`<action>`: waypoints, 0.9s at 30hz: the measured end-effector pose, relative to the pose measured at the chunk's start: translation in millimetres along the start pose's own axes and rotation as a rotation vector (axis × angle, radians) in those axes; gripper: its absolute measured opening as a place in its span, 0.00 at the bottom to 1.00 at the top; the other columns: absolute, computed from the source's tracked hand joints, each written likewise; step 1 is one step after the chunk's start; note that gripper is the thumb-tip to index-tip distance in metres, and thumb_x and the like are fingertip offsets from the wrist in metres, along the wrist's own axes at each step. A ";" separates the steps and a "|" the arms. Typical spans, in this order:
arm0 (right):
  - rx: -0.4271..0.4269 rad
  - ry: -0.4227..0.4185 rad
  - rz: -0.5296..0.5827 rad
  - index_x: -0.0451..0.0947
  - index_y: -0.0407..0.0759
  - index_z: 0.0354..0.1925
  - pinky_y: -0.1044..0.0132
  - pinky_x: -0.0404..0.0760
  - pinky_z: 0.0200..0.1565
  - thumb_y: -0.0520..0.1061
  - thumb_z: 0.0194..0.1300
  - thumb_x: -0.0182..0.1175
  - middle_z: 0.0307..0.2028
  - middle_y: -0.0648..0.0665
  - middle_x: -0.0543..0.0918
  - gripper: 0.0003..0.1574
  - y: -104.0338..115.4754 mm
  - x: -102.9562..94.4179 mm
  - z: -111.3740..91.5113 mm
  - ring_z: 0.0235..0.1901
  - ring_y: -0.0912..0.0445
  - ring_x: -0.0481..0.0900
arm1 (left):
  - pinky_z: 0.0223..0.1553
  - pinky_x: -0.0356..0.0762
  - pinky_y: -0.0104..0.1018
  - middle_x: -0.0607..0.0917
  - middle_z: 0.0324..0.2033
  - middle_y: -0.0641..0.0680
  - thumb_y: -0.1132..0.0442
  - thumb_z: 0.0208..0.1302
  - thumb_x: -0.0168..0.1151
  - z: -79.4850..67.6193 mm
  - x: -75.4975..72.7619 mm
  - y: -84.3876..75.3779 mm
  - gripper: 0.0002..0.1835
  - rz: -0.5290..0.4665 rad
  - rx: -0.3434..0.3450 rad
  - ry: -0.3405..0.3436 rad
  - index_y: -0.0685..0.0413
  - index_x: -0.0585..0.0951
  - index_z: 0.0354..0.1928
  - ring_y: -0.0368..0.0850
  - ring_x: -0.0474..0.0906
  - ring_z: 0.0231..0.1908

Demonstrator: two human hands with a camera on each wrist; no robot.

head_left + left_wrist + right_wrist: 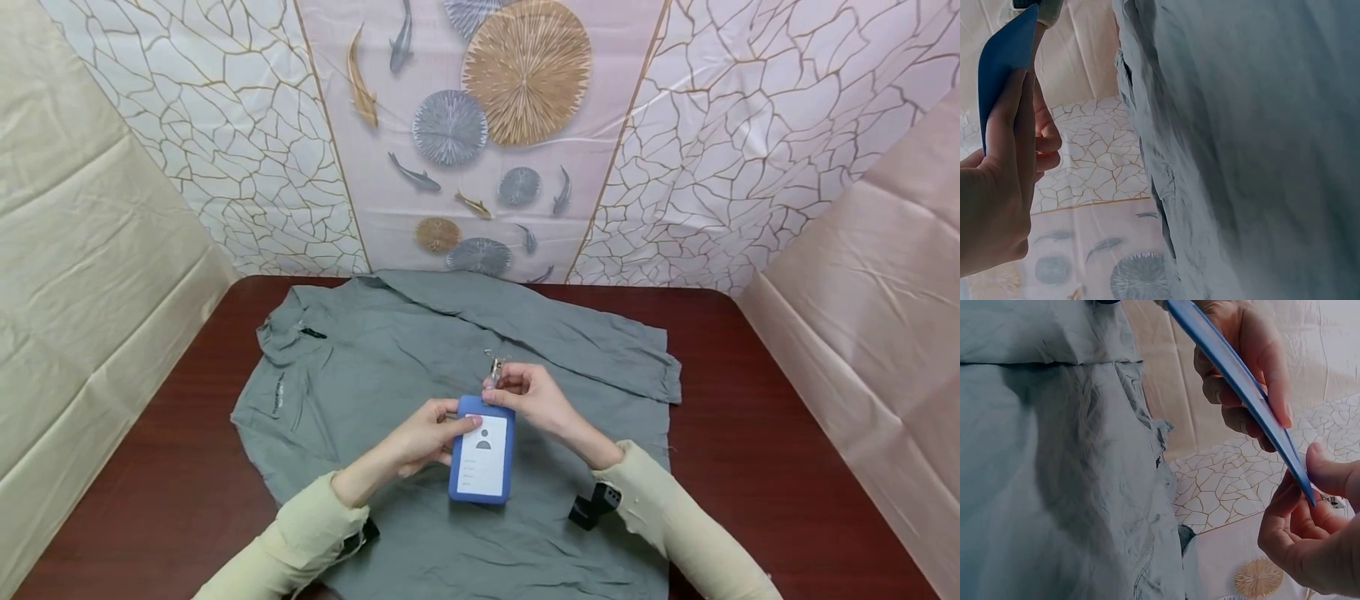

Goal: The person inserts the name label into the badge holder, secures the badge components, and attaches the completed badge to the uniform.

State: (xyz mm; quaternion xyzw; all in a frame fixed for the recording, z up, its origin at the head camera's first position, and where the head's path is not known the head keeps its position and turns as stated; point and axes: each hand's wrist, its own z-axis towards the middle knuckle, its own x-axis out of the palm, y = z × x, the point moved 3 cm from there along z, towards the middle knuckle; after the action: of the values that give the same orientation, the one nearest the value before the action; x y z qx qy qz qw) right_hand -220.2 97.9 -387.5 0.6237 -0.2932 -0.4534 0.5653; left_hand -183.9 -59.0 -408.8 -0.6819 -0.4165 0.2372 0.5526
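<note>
A blue badge holder (pixel 482 454) with a white card showing a grey person icon is held up over a grey-green jacket (pixel 405 350). My left hand (pixel 431 435) grips its left edge, thumb across the front and fingers behind. At the top edge, my right hand (pixel 528 396) pinches a small metal clip (pixel 494 369) just above the holder. The left wrist view shows the holder (pixel 1007 62) from behind with left-hand fingers (pixel 1004 125) along its back. Seen nearly edge-on in the right wrist view, the holder (pixel 1241 387) has the right hand (pixel 1310 531) at its end.
The jacket lies spread on a dark red-brown table (pixel 757 467), collar at the left and a sleeve along the back. Patterned cloth (pixel 480 167) hangs behind the table. Beige cloth panels (pixel 97 292) slope along both sides.
</note>
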 end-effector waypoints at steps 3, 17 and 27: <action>-0.010 0.010 -0.018 0.74 0.26 0.36 0.73 0.77 0.30 0.35 0.57 0.59 0.29 0.46 0.81 0.10 1.6 0.3 -0.4 0.27 0.64 0.78 | 0.29 0.81 0.38 0.85 0.32 0.56 0.63 0.66 0.50 -0.7 1.8 -1.0 0.19 0.015 0.006 -0.005 0.69 0.70 0.54 0.40 0.82 0.27; -0.020 0.048 -0.019 0.72 0.25 0.38 0.73 0.76 0.31 0.33 0.57 0.59 0.28 0.50 0.76 0.11 5.8 -0.8 -2.3 0.27 0.63 0.77 | 0.27 0.81 0.38 0.85 0.27 0.54 0.65 0.65 0.51 -1.5 4.8 -4.5 0.17 0.058 0.022 -0.028 0.70 0.72 0.50 0.40 0.81 0.24; 0.001 0.098 0.051 0.73 0.29 0.37 0.70 0.76 0.32 0.35 0.57 0.59 0.28 0.53 0.79 0.10 4.2 -5.6 -4.7 0.29 0.62 0.79 | 0.26 0.81 0.36 0.85 0.29 0.59 0.65 0.63 0.53 -4.7 6.9 -7.0 0.15 0.140 0.057 -0.028 0.72 0.74 0.47 0.39 0.80 0.23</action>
State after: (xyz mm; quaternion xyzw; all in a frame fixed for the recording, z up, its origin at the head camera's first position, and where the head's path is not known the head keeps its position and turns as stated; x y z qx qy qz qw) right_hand -217.7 104.1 -382.3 0.6377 -0.2809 -0.4078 0.5901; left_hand -178.7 -55.6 -399.9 -0.6899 -0.3684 0.2966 0.5480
